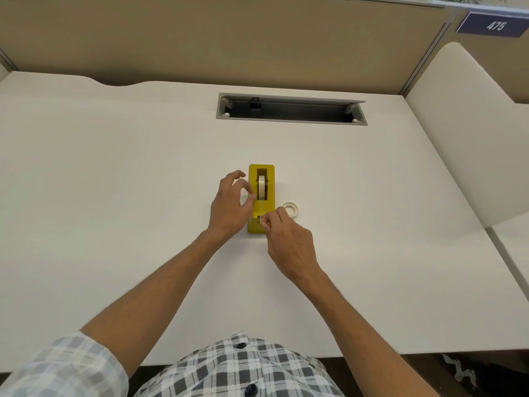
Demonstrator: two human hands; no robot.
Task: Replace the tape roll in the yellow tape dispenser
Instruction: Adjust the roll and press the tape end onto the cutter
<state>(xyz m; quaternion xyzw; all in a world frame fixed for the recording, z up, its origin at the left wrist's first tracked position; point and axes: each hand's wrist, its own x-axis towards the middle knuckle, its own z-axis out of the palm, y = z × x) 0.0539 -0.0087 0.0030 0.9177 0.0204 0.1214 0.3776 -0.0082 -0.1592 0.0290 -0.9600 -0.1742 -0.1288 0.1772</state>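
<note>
Tape end pinched in my right hand (289,247) over yellow tape dispenser (261,222) cutter; left hand (229,207) open, bracing dispenser's side.

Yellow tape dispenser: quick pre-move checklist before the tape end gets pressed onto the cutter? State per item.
1. Clear tape roll seated in the slot of the yellow plastic tape dispenser: ok, it sits upright in the slot.
2. Dispenser steadied: ok, left hand rests against its left side.
3. Tape end pinched: cannot tell, right hand has fingertips closed at the cutter end, but the strip is too faint to confirm.
4. Strip running straight from roll to cutter: cannot tell.
5. Other white tape ring out of the way: ok, it lies flat on the white desk, right of the dispenser.
</note>
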